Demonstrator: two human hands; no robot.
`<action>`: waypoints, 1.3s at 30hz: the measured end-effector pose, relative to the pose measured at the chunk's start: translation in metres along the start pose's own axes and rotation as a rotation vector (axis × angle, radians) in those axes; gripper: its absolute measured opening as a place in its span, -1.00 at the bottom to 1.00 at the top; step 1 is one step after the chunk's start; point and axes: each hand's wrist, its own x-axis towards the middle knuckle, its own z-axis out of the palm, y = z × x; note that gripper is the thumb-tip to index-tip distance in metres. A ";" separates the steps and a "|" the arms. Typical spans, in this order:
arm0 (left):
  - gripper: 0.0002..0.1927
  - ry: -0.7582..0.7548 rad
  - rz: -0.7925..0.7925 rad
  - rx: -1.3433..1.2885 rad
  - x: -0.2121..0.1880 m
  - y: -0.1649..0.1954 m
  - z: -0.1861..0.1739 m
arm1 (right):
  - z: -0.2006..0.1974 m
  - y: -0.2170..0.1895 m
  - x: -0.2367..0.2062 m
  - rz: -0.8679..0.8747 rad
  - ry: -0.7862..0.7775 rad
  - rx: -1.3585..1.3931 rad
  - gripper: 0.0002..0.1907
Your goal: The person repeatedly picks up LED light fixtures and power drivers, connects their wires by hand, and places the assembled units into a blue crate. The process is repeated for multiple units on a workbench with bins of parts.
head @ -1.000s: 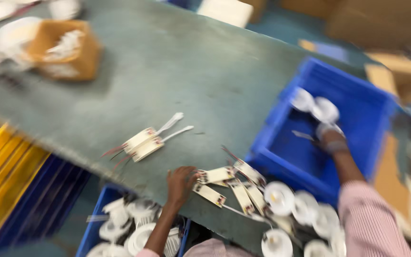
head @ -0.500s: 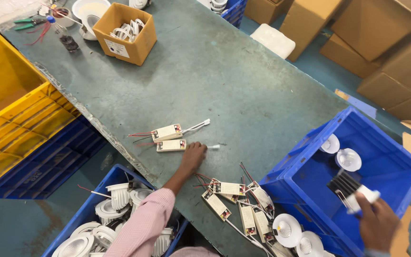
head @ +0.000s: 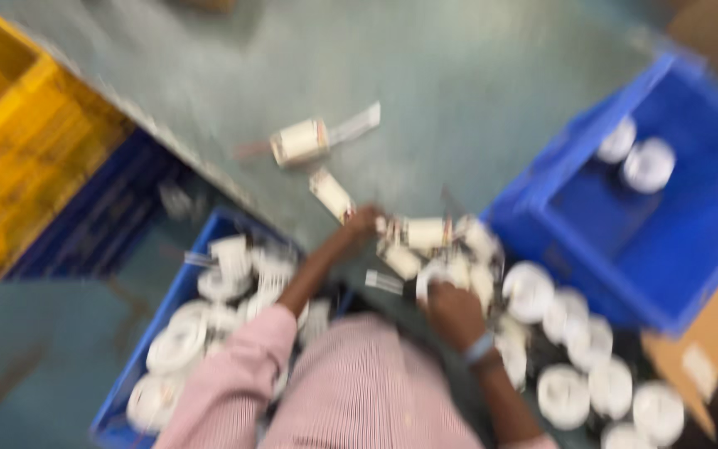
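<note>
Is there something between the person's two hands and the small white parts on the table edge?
No, nothing visible. The left hand and right hand are both already at the white parts on the table. The picture is blurred, so whether the fingers grip a part cannot be told.

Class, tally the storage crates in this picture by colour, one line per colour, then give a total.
Blue crates: 3 (right, on the table; lower left, holding white round parts; dark one beside the yellow)
Yellow crates: 1
Total: 4
</note>
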 end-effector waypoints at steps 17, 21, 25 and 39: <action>-0.71 0.092 -0.116 0.163 -0.046 0.061 0.005 | 0.046 -0.016 -0.025 0.356 -0.087 -0.062 -0.69; -0.79 0.007 -0.122 0.018 -0.056 0.058 0.014 | 0.047 -0.039 -0.024 0.386 0.047 -0.157 -0.46; -0.80 -0.006 -0.139 -0.017 -0.068 0.055 0.015 | 0.068 -0.062 -0.018 0.014 0.211 -0.140 -0.36; -0.83 0.073 -0.219 0.154 -0.097 0.029 0.009 | 0.129 -0.073 0.016 0.036 -0.042 -0.171 -0.72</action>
